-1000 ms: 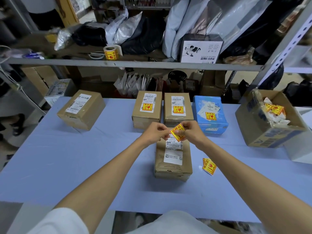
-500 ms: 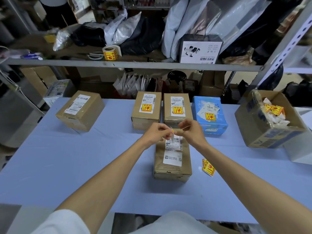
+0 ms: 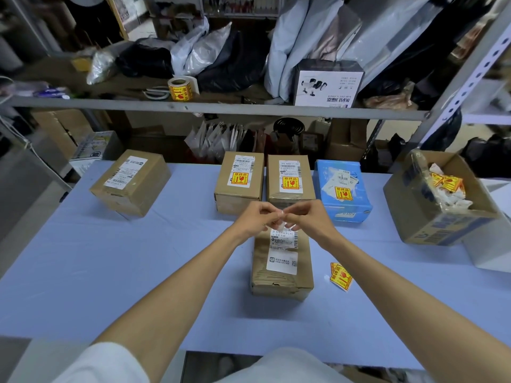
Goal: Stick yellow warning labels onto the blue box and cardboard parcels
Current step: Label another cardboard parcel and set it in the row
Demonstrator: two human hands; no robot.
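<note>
Three items along the back of the pale blue bench [image 3: 110, 272] already carry yellow warning labels: a brown cardboard parcel left of centre [image 3: 239, 200], a second brown cardboard parcel touching or just beside it [image 3: 290, 196], and the rectangular blue box [image 3: 343, 207]. Not yet labelled are the near brown paper-wrapped parcel [image 3: 282, 283] straight ahead of us and the far-left brown cardboard parcel [image 3: 131, 189].

Hands: our left hand [image 3: 255, 218] and right hand [image 3: 307, 219] meet just above the far end of the near parcel. The fingers [image 3: 269, 214] of both are curled and pinch one small whitish label slip [image 3: 280, 224] between them. Its yellow face does not show, so we cannot tell whether sticker and backing have parted. We judge the step to be peeling.

Notes for the step:
- Lift from one corner and keep the adhesive off the fingertips.
- Hold the freed label by one edge so it does not fold onto itself.
- Place it as on the finished parcels, at the near end of the white shipping sheet, clear of the barcode.
- Press from one edge across to avoid creases.

Spare loose yellow labels [image 3: 340, 276] lie on the bench just right of the near parcel. The open brown carton [image 3: 437, 225] at the right holds crumpled scraps and probably takes the backing.
</note>
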